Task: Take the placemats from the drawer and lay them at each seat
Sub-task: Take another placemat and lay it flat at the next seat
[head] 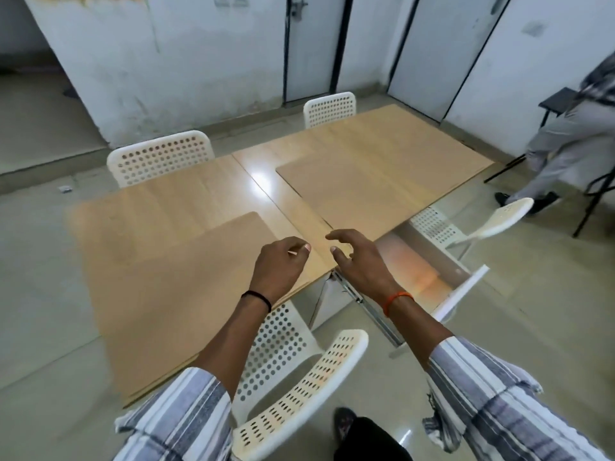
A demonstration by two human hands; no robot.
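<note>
Two tan placemats lie flat on the light wooden table (pixel 213 181). The near placemat (pixel 186 277) covers the front left seat, and the far placemat (pixel 359 184) lies at the front right seat. My left hand (pixel 279 264) hovers over the near mat's right edge with loosely curled fingers and holds nothing. My right hand (pixel 359 257) is spread and relaxed above the table's front edge, just left of the pulled-out drawer (pixel 419 271). The part of the drawer floor that shows is bare.
White perforated chairs stand at the far left (pixel 159 158), far middle (pixel 329 108), right (pixel 466 224) and directly below my arms (pixel 293 371). The drawer's white front (pixel 462 291) juts into the walkway. A person (pixel 565 144) sits on a black chair at the right.
</note>
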